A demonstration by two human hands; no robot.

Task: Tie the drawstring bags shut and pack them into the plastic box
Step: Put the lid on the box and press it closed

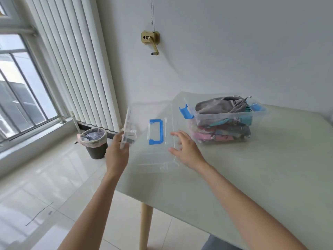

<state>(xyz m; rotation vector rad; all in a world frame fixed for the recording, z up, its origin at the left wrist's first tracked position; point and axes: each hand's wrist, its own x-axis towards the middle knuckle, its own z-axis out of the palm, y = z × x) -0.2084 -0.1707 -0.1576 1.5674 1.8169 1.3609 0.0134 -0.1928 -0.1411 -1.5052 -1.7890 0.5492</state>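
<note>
Both hands meet the clear lid (blue handle up): left hand grips its edge, right hand spread open, box of bags beyond it.

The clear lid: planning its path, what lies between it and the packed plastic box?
Head view: only bare table top separates clear lid from box.

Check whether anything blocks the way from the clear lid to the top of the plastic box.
Nothing visible does. The lid lies on the table left of the box, with bare tabletop between them. The grey bag bulges above the rim, so it may need pressing down. The left hand grips the lid's left edge; the right hand hovers open.
</note>
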